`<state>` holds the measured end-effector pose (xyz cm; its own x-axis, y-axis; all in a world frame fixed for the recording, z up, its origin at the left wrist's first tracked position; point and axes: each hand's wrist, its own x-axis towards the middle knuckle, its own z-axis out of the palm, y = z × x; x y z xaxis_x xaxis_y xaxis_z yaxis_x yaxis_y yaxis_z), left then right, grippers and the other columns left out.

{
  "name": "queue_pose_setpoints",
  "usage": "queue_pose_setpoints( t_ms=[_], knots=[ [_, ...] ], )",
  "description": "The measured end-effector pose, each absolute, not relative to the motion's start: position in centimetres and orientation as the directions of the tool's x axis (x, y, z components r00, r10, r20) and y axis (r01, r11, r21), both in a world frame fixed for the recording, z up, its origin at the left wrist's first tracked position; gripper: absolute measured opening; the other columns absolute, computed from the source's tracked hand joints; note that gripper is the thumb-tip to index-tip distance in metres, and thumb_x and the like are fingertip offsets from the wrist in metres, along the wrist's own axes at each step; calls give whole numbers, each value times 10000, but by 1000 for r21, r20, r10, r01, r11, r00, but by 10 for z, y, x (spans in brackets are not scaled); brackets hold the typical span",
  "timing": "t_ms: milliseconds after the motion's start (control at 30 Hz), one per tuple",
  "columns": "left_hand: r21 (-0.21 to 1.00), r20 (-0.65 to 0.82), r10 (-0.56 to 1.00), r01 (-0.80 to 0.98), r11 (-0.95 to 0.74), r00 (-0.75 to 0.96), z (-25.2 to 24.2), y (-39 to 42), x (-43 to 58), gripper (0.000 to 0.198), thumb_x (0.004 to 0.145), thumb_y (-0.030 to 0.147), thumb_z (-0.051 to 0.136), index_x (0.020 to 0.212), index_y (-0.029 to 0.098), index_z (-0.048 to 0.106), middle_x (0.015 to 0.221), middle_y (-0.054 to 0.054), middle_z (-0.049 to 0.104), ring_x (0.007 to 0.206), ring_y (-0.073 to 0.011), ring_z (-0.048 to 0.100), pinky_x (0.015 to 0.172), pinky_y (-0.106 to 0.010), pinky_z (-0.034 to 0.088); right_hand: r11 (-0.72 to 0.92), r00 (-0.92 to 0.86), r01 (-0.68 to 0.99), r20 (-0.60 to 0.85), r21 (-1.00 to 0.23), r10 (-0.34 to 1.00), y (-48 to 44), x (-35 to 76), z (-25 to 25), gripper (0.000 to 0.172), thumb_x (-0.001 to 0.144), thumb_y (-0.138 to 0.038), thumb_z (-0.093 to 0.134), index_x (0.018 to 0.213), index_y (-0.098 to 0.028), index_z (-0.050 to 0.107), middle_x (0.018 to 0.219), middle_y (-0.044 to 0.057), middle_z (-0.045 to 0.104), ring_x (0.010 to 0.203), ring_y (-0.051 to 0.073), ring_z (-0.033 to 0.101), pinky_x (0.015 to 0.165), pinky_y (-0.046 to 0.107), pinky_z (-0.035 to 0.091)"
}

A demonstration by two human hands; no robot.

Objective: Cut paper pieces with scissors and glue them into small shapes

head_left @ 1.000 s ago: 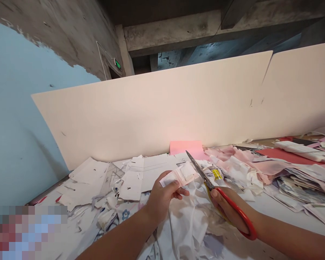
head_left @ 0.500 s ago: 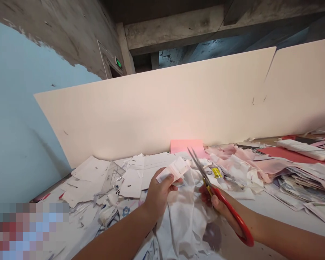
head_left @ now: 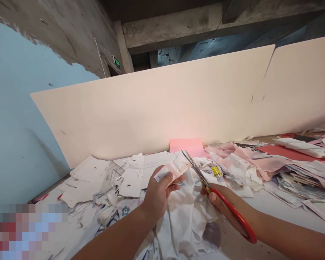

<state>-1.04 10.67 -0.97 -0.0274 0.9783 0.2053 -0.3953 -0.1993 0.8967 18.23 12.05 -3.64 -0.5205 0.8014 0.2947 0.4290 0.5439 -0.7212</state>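
Note:
My left hand (head_left: 162, 189) pinches a small, pale pink and white folded piece of fabric (head_left: 176, 166) between thumb and fingers. Red-handled scissors (head_left: 206, 182) are in my right hand (head_left: 219, 198), its fingers wrapped about the handle. Their blades point up and left, and the tips lie beside the right end of the fabric piece. Whether the blades touch it I cannot tell. Below both hands a crumpled white cloth (head_left: 181, 220) hangs down over the table front.
Paper scraps (head_left: 89, 169) and a clear set square (head_left: 113, 173) lie to the left. Pink cloth (head_left: 249, 159), a stack of fabric pieces (head_left: 300, 180) and a white power strip (head_left: 300, 146) lie to the right. A pale partition board (head_left: 151, 112) stands behind, with a pink card (head_left: 186, 145) against it.
The scissors have moved left and slightly down, bringing the blade tips to the fabric piece. My left hand still holds the piece, which has tilted a little.

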Motion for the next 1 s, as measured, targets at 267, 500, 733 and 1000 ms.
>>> queue_pose_setpoints(
  t_ms=[267, 500, 733, 1000],
  knots=[
    [900, 210, 977, -385, -207, -34, -10, 105, -8, 222, 724, 274, 570, 921, 174, 565, 885, -45, 640, 808, -192, 618, 586, -229, 454, 558, -537, 443, 291, -702, 792, 120, 183, -36, 451, 811, -587, 182, 644, -194, 326, 609, -27, 323, 555, 121, 307, 510, 252, 293],
    [905, 194, 979, -375, -202, -57, -8, 106, -9, 227, 714, 275, 575, 916, 173, 558, 877, -39, 634, 833, -205, 618, 591, -226, 458, 546, -532, 458, 276, -701, 800, 118, 183, -33, 480, 790, -623, 156, 639, -196, 315, 612, -24, 324, 562, 126, 313, 519, 257, 298],
    [907, 197, 980, -371, -198, -41, -10, 106, -10, 232, 709, 274, 579, 917, 173, 566, 878, -46, 643, 798, -201, 622, 580, -237, 454, 512, -511, 442, 262, -737, 819, 117, 182, -32, 516, 783, -633, 193, 667, -183, 418, 562, -26, 361, 517, 113, 320, 468, 240, 292],
    [906, 204, 978, -371, -202, -34, -9, 108, -11, 207, 730, 253, 555, 917, 165, 561, 887, -48, 641, 778, -178, 624, 578, -224, 449, 470, -504, 431, 227, -771, 834, 122, 183, -40, 504, 771, -647, 225, 630, -186, 371, 549, -39, 341, 503, 98, 298, 454, 229, 266]
  ],
)
